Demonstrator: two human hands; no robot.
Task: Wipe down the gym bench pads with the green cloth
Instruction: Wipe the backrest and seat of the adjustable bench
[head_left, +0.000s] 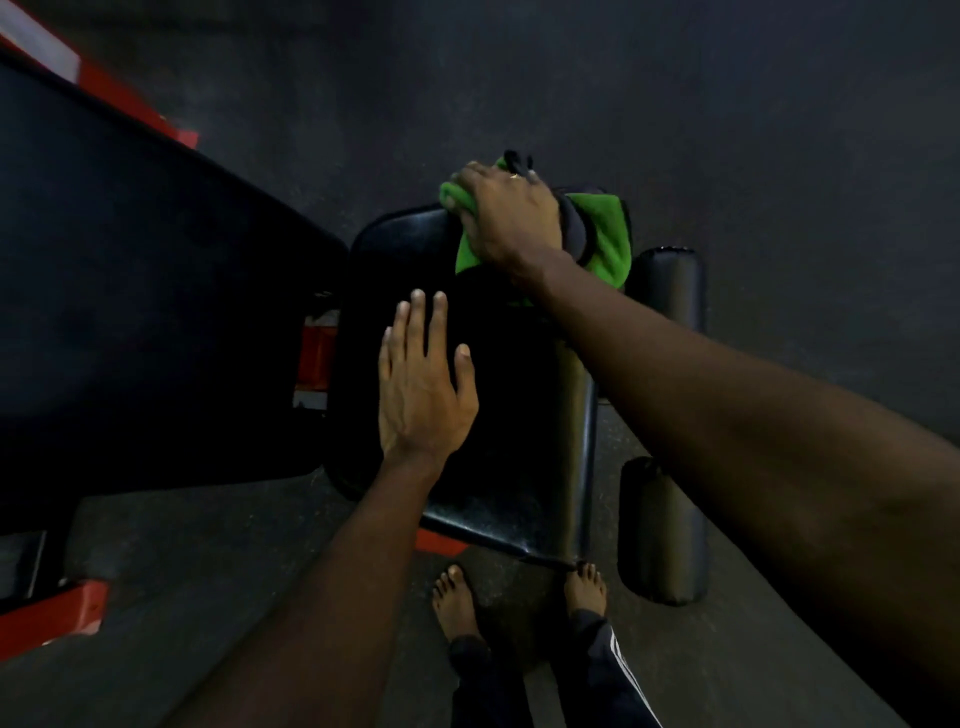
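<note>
**Wiping the far edge of the seat pad, with one hand braced**

Head view, looking down. The right hand (506, 221) reaches across the black seat pad (493, 447) and holds the green cloth (605, 236) at the pad's far edge. Its fingers are bent over the bunched cloth and the thumb pinches a fold on the left side, probably so the fabric travels with the hand rather than slipping. Part of the cloth spreads loose to the right of the wrist (a dark border shows along it). The left hand (421, 384) lies flat on the near-left part of the same pad, fingers (418, 317) straight and slightly apart, holding nothing. It appears to brace the forward lean. The long back pad (156, 312) runs off to the left, clear of both hands, and two roller pads (667, 530) stand to the right of the seat. Judged from where the cloth lies, the seat is the pad being wiped. Whether the others are done cannot be told.
</note>
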